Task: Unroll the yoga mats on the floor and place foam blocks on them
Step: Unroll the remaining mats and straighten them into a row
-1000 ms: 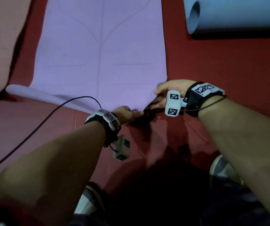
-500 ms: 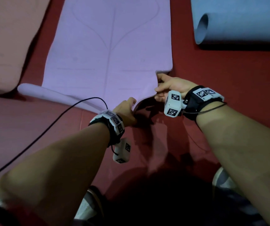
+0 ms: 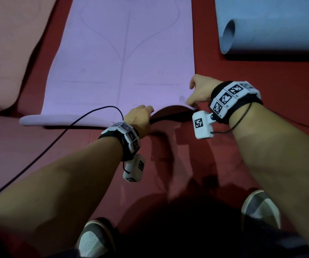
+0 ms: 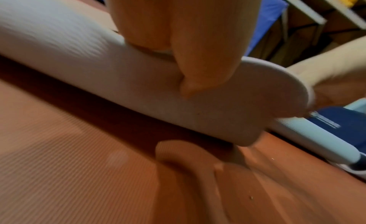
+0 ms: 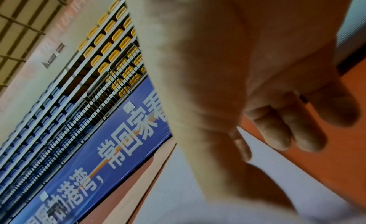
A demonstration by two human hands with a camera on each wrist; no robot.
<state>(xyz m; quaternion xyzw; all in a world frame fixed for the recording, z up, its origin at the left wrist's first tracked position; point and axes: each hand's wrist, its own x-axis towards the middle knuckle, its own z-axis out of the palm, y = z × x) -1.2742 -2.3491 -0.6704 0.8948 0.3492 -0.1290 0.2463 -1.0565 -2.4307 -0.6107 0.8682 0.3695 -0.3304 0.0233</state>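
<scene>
On the red floor (image 3: 261, 75), both the left hand (image 3: 139, 118) and right hand (image 3: 199, 90) are pinching the near curling edge of a soft, light, floppy lilac foam yoga mat (image 3: 124, 58), likely best flattened by its corners.

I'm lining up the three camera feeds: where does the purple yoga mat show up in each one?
Head: the purple yoga mat fills the upper centre, its near edge lifted by the left hand and right hand.
Left wrist: the mat's pale curled edge crosses from upper left to right, pinched by fingers.
Right wrist: a pale strip at lower centre, under the hand.
Shared landmark: the red floor.
</scene>
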